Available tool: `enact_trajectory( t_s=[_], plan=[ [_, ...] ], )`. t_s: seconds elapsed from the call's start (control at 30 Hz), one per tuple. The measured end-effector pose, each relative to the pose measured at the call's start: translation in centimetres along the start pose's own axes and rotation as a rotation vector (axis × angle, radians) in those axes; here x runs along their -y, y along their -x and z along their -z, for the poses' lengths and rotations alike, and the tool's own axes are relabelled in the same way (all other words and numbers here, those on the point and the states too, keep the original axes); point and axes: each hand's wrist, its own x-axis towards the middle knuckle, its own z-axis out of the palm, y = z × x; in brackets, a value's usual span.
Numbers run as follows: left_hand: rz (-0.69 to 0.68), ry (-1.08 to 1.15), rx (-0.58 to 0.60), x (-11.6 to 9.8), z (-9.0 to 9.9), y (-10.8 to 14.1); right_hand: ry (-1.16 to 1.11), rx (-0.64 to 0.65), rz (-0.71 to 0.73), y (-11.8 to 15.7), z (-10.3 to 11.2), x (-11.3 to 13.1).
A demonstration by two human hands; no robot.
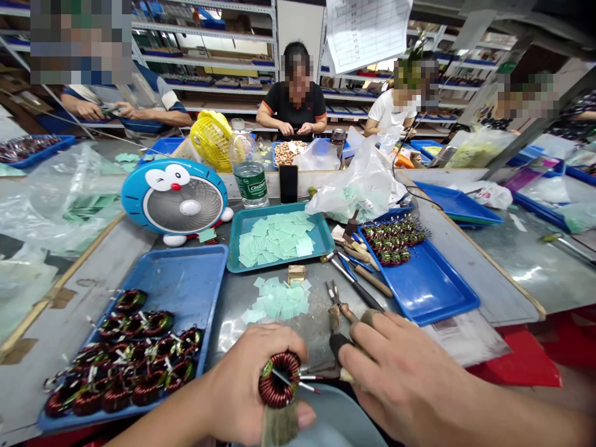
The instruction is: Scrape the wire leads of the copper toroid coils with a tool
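My left hand [246, 385] grips a copper-wound toroid coil [279, 379] at the bottom of the view, with a green patch and thin wire leads on it. My right hand [400, 372] is curled just right of the coil, its fingertips in dark finger cots. A thin metal tool tip [310, 377] points from under that hand toward the coil, but its grip is hidden. Small snips [334, 293] lie just beyond the fingers. Loose pale green insulating squares [274, 301] lie on the bench ahead of my hands.
A blue tray [205, 292] of finished coils sits to the left. Ahead are a teal tray [326, 242] of green squares, a cartoon desk fan [174, 195], a water bottle [249, 177] and a phone [288, 183]. Hand tools and another blue tray [433, 298] lie right; co-workers [295, 93] sit beyond.
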Motion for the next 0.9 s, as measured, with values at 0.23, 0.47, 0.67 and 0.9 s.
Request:
enact_trajectory(
  t_s=[0.23,0.47,0.67,0.9],
  plan=[
    [0.134,-0.134,0.144,-2.0,0.5,0.2,0.101,-0.018,0.053,0.9,2.6,-0.4],
    [0.207,-0.1,0.104,-1.5,0.5,0.3,-0.03,-0.047,-0.012,1.3,-0.3,-0.7],
    [0.271,-0.034,0.024,-1.1,0.4,0.3,-0.113,-0.081,-0.121,1.8,0.2,-1.0],
    [0.258,-0.041,0.018,-1.1,-0.3,-0.4,-0.011,-0.066,-0.061,1.4,-0.6,-0.4]
  ],
)
